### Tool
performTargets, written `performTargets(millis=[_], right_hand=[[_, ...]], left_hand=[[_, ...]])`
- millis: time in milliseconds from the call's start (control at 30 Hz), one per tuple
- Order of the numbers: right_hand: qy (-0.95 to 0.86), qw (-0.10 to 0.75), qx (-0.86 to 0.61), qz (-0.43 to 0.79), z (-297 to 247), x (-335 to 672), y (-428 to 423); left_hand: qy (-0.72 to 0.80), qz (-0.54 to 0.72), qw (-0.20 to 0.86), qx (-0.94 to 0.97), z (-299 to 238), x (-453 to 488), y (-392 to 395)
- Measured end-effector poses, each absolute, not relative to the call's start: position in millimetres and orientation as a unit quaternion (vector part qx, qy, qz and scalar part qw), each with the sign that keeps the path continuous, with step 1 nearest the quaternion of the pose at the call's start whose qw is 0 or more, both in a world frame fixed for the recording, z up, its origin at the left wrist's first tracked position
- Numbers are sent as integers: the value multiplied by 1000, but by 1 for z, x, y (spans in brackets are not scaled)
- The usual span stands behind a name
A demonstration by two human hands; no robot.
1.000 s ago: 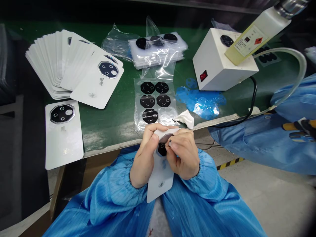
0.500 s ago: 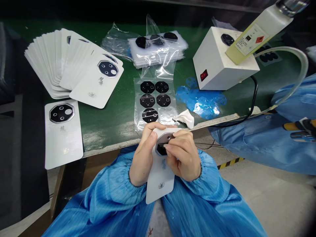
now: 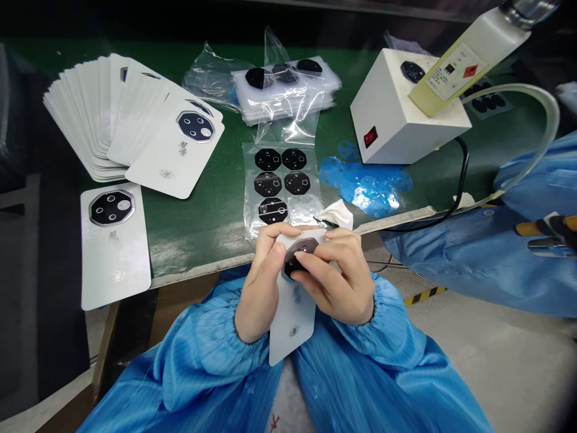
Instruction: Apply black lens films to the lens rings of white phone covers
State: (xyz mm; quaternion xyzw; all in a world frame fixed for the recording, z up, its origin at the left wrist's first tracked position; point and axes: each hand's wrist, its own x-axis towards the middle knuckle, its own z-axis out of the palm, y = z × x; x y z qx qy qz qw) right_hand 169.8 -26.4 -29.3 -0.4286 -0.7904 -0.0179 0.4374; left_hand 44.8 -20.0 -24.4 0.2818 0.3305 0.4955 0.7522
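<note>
Your left hand (image 3: 260, 270) gripped a white display card (image 3: 292, 328) while your right hand (image 3: 336, 285) pinched its black octagonal lens piece (image 3: 297, 260); a clear sheet of similar pieces (image 3: 282, 192) lay just ahead on the bench (image 3: 198, 240).

This is a factory assembly workshop for small electronic parts. A green anti-static mat (image 3: 193, 240) covers the workbench, and the person wears a blue striped cleanroom smock (image 3: 216, 367), as does a co-worker alongside, whose sleeve (image 3: 451, 258) shows. Sheets of black octagonal lens pieces (image 3: 280, 186), fanned white cards (image 3: 112, 114), a white bench unit with a red rocker switch (image 3: 396, 117), a hazard-labelled bottle (image 3: 460, 72) and yellow-black floor tape (image 3: 424, 295) complete the production setting.
</note>
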Motion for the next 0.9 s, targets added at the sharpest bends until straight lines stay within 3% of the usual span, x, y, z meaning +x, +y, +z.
performTargets(millis=[300, 900], right_hand=[[-756, 493, -427, -62, -31, 168, -26], [-778, 530, -334, 53, -43, 175, -40]], left_hand=[[287, 488, 778, 273, -21, 47, -20], [295, 456, 811, 218, -15, 42, -14]])
